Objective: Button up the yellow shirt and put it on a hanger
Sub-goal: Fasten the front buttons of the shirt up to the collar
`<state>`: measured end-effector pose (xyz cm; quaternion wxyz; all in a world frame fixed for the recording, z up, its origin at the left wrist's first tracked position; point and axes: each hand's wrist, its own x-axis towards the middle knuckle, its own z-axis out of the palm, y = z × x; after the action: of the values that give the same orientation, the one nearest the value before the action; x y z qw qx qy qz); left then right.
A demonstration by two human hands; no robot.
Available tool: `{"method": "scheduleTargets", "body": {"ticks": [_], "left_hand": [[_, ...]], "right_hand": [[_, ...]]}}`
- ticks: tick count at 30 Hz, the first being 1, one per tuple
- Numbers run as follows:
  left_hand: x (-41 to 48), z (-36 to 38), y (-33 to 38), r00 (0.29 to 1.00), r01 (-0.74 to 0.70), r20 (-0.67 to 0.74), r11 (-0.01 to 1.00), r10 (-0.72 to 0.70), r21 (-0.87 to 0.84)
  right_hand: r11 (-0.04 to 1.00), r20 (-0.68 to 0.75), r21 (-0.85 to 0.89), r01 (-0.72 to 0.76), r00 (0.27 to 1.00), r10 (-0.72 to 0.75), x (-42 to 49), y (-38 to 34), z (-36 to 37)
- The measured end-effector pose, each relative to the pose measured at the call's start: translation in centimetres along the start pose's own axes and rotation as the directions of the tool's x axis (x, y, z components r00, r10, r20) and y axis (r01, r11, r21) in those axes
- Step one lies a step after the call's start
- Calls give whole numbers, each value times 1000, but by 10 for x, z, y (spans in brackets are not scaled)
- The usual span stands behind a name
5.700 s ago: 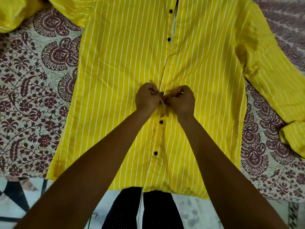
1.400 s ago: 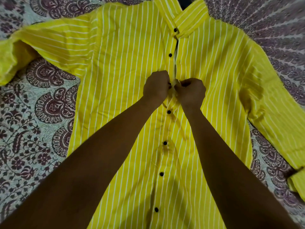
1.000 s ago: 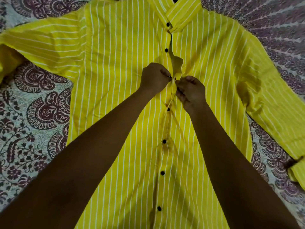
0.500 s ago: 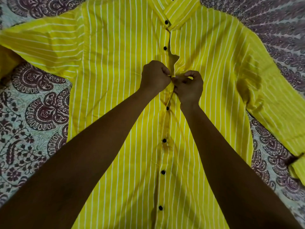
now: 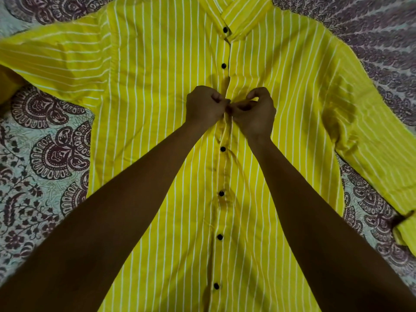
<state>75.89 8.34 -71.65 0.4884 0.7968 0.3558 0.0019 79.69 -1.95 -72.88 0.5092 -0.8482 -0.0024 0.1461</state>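
1. The yellow shirt lies flat, front up, filling the middle of the frame on a patterned bedsheet, collar at the top edge.
2. Both hands meet on the front strip just above center. The left hand and right hand are curled, their fingertips pressed together on the 2 cloth edges; the button they work on is hidden between them, so I cannot tell whether it is through its hole.
3. Below the hands, 4 black buttons look fastened. Above, 2 more show, and the edges there seem to gape slightly, so I judge them still open.
4. Risk: the button may slip back out if the fingers let go early, because the cloth bunches and puckers around the pinch.
5. Risk: the button could go into the wrong hole, leaving the front crooked, since the hands cover the spot.
6. Risk: pulling upward could drag the shirt and wrinkle the fastened lower part.
7. Room: the shirt body leaves wide flat cloth on both sides of the hands. The left sleeve runs off the upper left edge; the right sleeve slants down to the right edge, its cuff folded back.
8. The bedsheet shows at lower left and upper right, free of other things. No hanger is in view.
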Motion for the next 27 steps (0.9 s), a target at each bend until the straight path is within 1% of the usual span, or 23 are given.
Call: {"method": "scheduleTargets", "body": {"ticks": [2, 5, 7, 9, 11, 14, 17, 18, 19, 20, 21, 22, 23, 25, 27], "left_hand": [[2, 3, -2, 1000, 0, -26, 1000, 0, 14], [4, 6, -5, 997, 16, -77, 999, -14, 31], [3, 9, -7, 994, 10, -106, 1000, -7, 21], [2, 11, -9, 991, -12, -134, 1000, 14, 9], [0, 14, -11, 987, -41, -155, 999, 42, 10], [-1, 17, -13, 983, -72, -171, 997, 72, 8], [-3, 18, -12, 981, -78, -181, 997, 77, 0], [-2, 18, -12, 981, -73, -180, 997, 71, -5], [-2, 18, -12, 982, -66, -177, 998, 63, -10], [-2, 18, -12, 983, -59, -173, 998, 57, -11], [-2, 18, -12, 985, -55, -167, 998, 52, -12], [-2, 17, -12, 985, -55, -162, 998, 52, -16], [-2, 17, -13, 986, -58, -155, 998, 54, -23], [-2, 16, -15, 988, -70, -140, 997, 66, -31], [-3, 16, -17, 987, -89, -140, 995, 82, -44]], "right_hand": [[999, 6, -16, 38, 999, -37, -1, -1, 0], [1000, 2, -17, 19, 1000, -19, 2, -4, 3], [997, -14, -4, -74, 997, 74, 7, -5, 7], [979, -4, 44, -199, 980, 199, 13, -7, 12], [958, 3, 61, -279, 960, 279, 16, -10, 15], [940, 12, 54, -338, 941, 338, 19, -11, 18], [934, 2, 31, -355, 935, 355, 20, -11, 18], [949, -13, -7, -316, 949, 316, 18, -13, 16], [970, -15, -78, -231, 973, 231, 15, -16, 13], [979, 2, -169, -113, 993, 115, 11, -20, 10], [964, 37, -264, 21, 999, -12, 6, -23, 6], [931, 76, -343, 127, 991, -108, 2, -26, 4], [897, 108, -401, 188, 982, -157, -1, -28, 3], [862, 136, -457, 218, 975, -175, 0, -30, 4], [870, 131, -458, 182, 982, -137, 4, -31, 5]]}}
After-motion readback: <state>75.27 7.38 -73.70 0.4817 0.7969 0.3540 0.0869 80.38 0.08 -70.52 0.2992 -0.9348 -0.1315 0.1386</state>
